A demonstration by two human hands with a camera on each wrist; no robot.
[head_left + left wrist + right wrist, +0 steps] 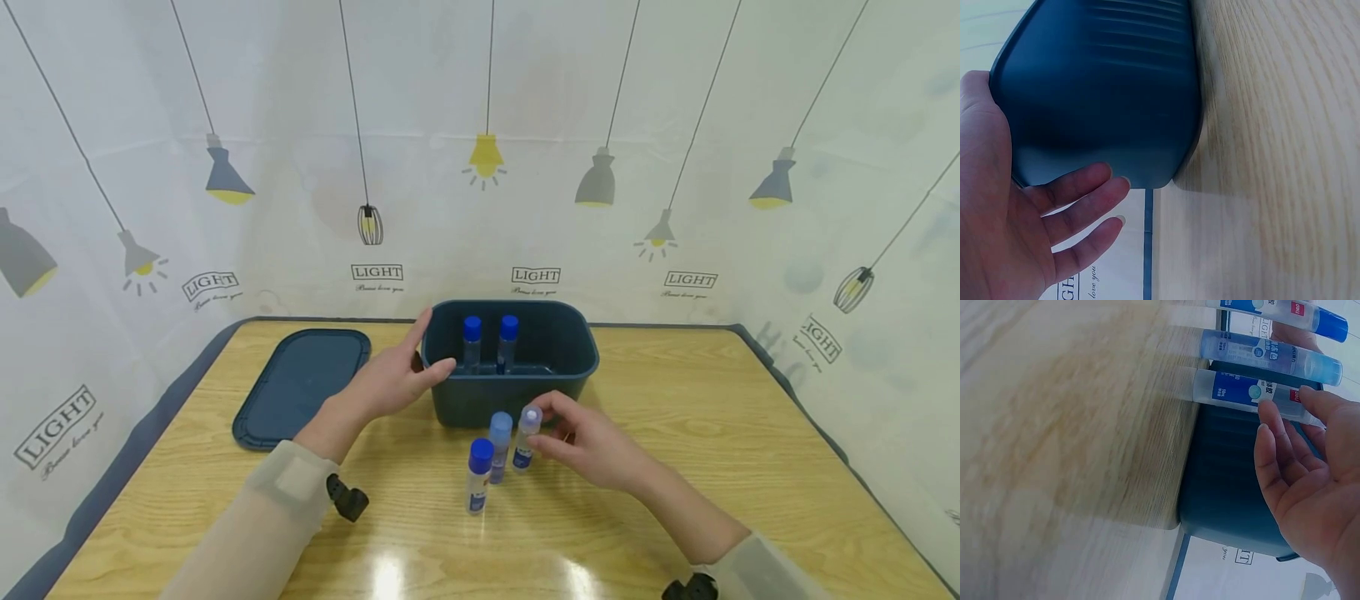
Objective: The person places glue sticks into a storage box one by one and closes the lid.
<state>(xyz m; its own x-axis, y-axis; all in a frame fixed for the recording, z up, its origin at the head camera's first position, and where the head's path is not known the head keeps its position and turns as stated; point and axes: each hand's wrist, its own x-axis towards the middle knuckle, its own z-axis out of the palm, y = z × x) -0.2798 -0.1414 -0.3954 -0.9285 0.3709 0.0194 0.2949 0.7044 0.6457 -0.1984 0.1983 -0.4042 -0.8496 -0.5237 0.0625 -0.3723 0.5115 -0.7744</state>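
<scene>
A dark blue plastic bin [517, 390] holds two upright blue-capped glue bottles [472, 342]. My left hand [393, 375] rests on its left end, thumb over the rim and the other fingers fairly straight along the outside, as the left wrist view also shows [1079, 206]. In front of the bin, my right hand [592, 442] pinches the upper part of a clear-capped glue bottle [524, 446] between thumb and fingers. Close to its left stand a light-blue glue bottle [498, 450] and a blue-capped glue bottle [478, 479], both upright on the table.
A dark blue lid [303, 385] lies flat on the wooden table [712, 417], left of the bin. Behind the table hangs a white cloth [442, 225] printed with lamps, reaching round both sides. Each wrist wears a small black camera [347, 497].
</scene>
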